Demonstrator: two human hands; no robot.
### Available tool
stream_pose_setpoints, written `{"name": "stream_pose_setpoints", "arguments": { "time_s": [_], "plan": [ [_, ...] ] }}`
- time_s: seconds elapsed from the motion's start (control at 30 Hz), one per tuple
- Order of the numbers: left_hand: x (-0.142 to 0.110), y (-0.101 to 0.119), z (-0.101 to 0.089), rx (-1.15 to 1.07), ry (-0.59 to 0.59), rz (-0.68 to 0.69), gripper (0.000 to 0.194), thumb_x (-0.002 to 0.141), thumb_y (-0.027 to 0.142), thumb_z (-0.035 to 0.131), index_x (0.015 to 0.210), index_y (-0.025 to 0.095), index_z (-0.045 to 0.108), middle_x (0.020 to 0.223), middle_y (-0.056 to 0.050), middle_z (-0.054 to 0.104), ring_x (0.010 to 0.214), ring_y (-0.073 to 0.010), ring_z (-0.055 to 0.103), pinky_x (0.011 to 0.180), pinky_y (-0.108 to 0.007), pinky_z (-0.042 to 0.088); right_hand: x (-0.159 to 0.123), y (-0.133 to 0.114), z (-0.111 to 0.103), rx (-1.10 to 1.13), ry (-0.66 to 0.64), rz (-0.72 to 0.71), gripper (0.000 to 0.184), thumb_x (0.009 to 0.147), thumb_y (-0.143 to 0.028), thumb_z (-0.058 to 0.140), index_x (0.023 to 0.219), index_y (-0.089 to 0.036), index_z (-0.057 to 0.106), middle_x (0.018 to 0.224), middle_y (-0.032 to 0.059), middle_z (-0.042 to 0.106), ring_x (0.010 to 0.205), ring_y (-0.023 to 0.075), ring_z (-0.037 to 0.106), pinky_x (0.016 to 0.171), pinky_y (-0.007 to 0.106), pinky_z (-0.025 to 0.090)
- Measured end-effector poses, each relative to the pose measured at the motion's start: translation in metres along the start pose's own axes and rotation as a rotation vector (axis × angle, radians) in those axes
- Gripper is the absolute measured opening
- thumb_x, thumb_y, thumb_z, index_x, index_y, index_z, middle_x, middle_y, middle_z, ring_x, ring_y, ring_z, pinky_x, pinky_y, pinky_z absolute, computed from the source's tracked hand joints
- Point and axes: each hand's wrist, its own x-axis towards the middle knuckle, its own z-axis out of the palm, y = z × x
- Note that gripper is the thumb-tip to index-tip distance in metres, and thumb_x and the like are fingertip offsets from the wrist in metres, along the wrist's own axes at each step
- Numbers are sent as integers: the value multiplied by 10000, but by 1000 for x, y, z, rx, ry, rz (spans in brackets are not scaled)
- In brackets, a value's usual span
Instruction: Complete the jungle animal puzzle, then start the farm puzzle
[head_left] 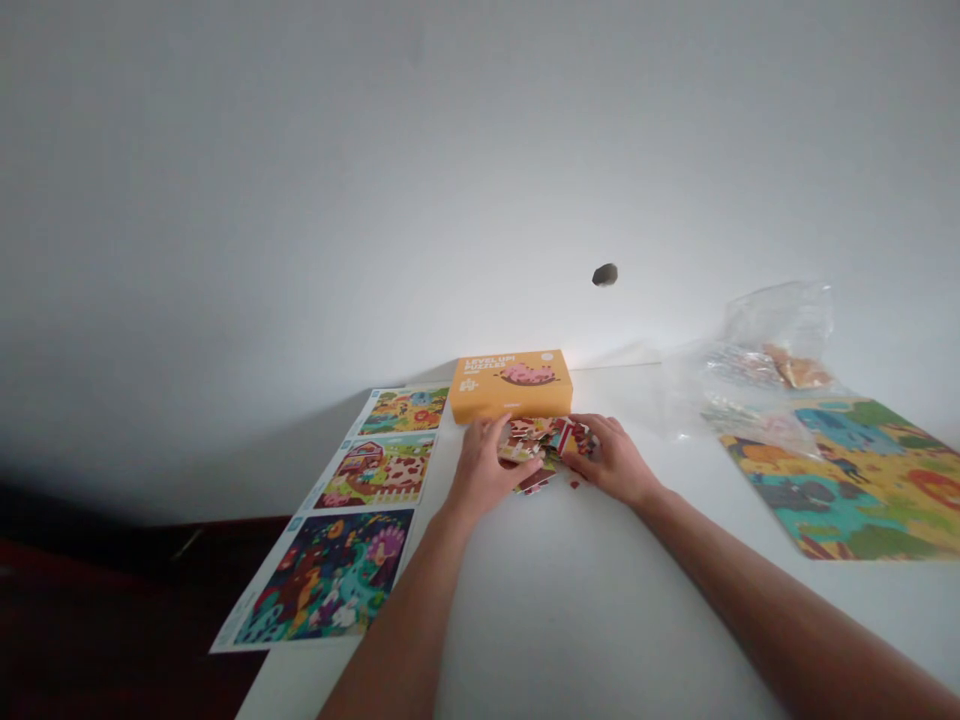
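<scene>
A small heap of jigsaw puzzle pieces (536,437) lies on the white table in front of a yellow puzzle box (510,385). From the left, my left hand (484,465) curls round the heap, with its thumb and fingers on the pieces. My right hand (611,460) closes on pieces at the right side, one of them red and white. Between the hands some pieces overlap and tilt. A tiny reddish piece (575,485) lies by the right thumb. Parts of the heap are hidden by the fingers.
A picture sheet (315,515) with three scenes lies along the table's left edge. On the right rests an assembled animal puzzle (862,490), with clear plastic bags (780,325) of pieces behind it and partly over it. A white wall (480,180) with a dark hole stands behind.
</scene>
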Motion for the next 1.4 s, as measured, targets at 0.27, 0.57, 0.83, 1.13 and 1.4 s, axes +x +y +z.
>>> {"name": "stream_pose_setpoints", "arguments": {
  "time_s": [0.27,0.57,0.83,1.13,1.4],
  "plan": [
    [1,1,-6,-131,-111,-73,636,747,284,759,1329,178,529,1271,-117,601,1179,-263,572,1027,-417,459,1,-1,0,9,-11,14,436,853,-339,648,1267,-224,572,1205,73,654,1057,250,584,951,417,446],
    [10,-7,-7,-394,14,-234,583,760,99,623,1328,207,553,1203,-76,670,963,-201,671,880,-344,540,0,4,3,19,-20,4,450,844,-341,657,1274,-238,574,1229,80,632,1097,257,571,977,423,444],
    [12,-9,-7,-515,71,-259,573,770,124,630,1331,211,548,1242,-83,664,991,-205,680,832,-311,560,0,3,3,24,-22,11,444,850,-357,647,1271,-233,577,1231,92,629,1103,257,583,985,429,458],
    [11,-12,-2,-498,61,-250,599,779,109,627,1358,226,524,1229,-74,671,1010,-204,680,872,-318,550,0,2,3,41,-20,9,422,862,-355,634,1264,-237,582,1220,96,632,1118,261,588,983,434,471],
    [4,-2,-7,-100,-51,-102,513,825,247,677,1331,252,590,1133,-87,630,1028,-230,619,965,-388,491,0,-1,2,30,-12,11,430,864,-350,629,1275,-235,580,1212,94,636,1101,256,593,974,422,473]
  ]
}}
